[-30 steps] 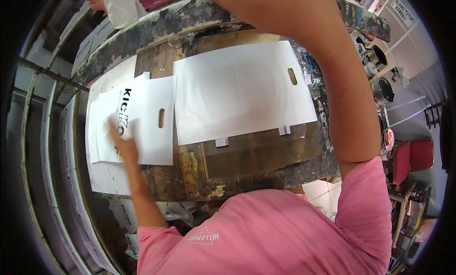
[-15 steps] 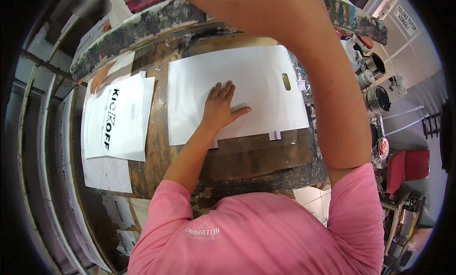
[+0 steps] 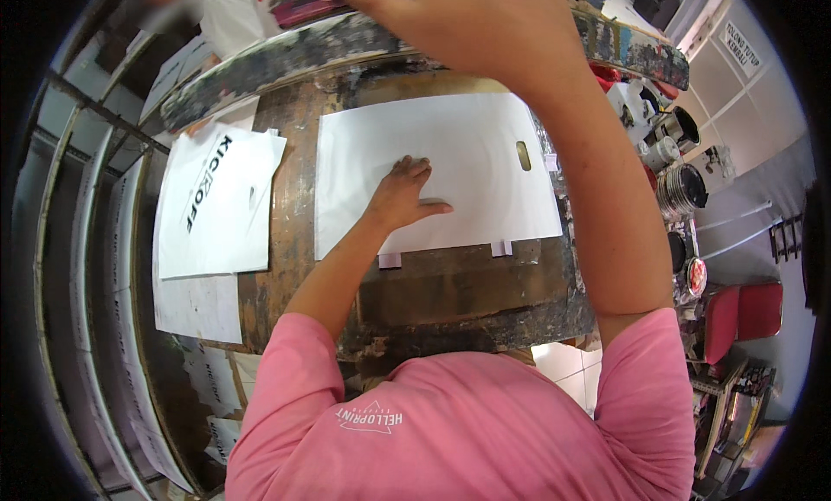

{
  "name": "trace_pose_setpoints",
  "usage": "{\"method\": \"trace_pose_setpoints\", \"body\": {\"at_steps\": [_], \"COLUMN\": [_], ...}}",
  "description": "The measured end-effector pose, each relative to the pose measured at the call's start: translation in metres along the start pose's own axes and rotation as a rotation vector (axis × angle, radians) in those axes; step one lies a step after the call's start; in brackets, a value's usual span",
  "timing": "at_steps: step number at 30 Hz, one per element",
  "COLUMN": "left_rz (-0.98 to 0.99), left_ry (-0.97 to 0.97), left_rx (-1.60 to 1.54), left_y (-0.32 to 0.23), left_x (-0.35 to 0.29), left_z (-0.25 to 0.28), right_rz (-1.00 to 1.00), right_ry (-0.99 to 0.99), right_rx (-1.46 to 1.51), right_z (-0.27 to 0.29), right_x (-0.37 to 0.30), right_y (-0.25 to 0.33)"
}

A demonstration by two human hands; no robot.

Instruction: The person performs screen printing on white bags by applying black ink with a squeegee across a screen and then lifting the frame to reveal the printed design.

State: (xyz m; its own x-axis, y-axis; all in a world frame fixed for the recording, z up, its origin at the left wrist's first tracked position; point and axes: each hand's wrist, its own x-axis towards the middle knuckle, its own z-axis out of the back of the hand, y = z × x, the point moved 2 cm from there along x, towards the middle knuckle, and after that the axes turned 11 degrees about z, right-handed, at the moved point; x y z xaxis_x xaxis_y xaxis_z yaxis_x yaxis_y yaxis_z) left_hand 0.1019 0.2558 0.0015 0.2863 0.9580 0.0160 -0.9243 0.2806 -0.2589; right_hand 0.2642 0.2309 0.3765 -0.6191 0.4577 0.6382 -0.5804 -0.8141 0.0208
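Moved rightward, left grip (image 3: 402,198), thumb wide apart, touches the blank bag (image 3: 480,172).

blank bag (image 3: 472,168): white | printed bag (image 3: 232,232): white, black-lettered | shirt (image 3: 493,432): pink | chair (image 3: 758,311): red

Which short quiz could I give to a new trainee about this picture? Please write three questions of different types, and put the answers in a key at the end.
1. Choose one: where is the handle slot of the blank white bag?
(a) near its left edge
(b) in its middle
(c) near its right edge

2. True or false: the person's left hand lies on the printed white bag.

3. Fill in the missing word: the printed white bag lies to the ____ of the blank white bag.

Key:
1. (c)
2. False; the left hand lies on the blank white bag.
3. left
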Motion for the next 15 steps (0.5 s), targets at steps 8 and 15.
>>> {"method": "trace_pose_setpoints", "body": {"at_steps": [8, 15], "left_rz": [0.192, 0.093], "left_ry": [-0.444, -0.648], "left_rx": [-0.422, -1.52], "left_y": [-0.005, 0.032], "left_x": [-0.049, -0.202], "left_z": [0.057, 0.174], "right_rz": [-0.085, 0.083], "right_ry": [0.056, -0.126], "right_rx": [-0.127, -0.237], "right_z": [-0.003, -0.066], "right_x": [0.007, -0.099], "right_y": [-0.001, 0.026]}}
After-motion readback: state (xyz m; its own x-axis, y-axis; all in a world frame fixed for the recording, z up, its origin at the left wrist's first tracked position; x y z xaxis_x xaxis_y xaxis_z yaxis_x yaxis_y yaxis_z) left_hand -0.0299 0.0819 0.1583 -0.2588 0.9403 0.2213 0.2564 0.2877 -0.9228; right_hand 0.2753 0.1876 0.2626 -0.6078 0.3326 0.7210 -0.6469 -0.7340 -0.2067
